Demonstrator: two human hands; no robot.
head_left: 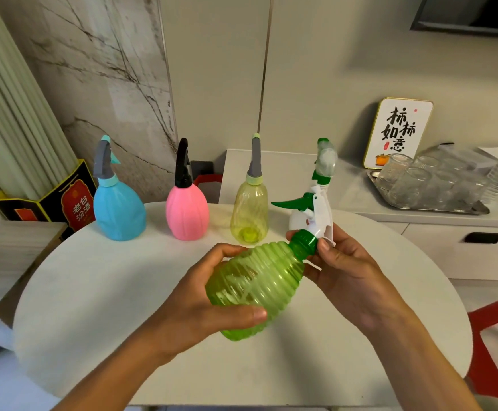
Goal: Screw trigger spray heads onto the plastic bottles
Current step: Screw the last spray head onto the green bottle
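A ribbed green plastic bottle [256, 289] is held tilted above the round white table [93, 307], its neck pointing up and to the right. My left hand [200, 304] wraps around its body. My right hand [345, 271] grips the green collar of a white trigger spray head [319, 215] with a green lever, seated on the bottle's neck. Along the table's far edge stand a blue bottle [119, 209], a pink bottle [187, 212] and a yellow bottle [249, 209], each with a spray head on. A white bottle with a green-topped head [325, 161] stands partly hidden behind the white spray head.
A metal tray [479, 207] of upturned glasses and a framed sign [397, 132] sit on the counter at the back right. A dark printed box [70, 200] stands at the left. A red chair [496, 336] is beside the table on the right.
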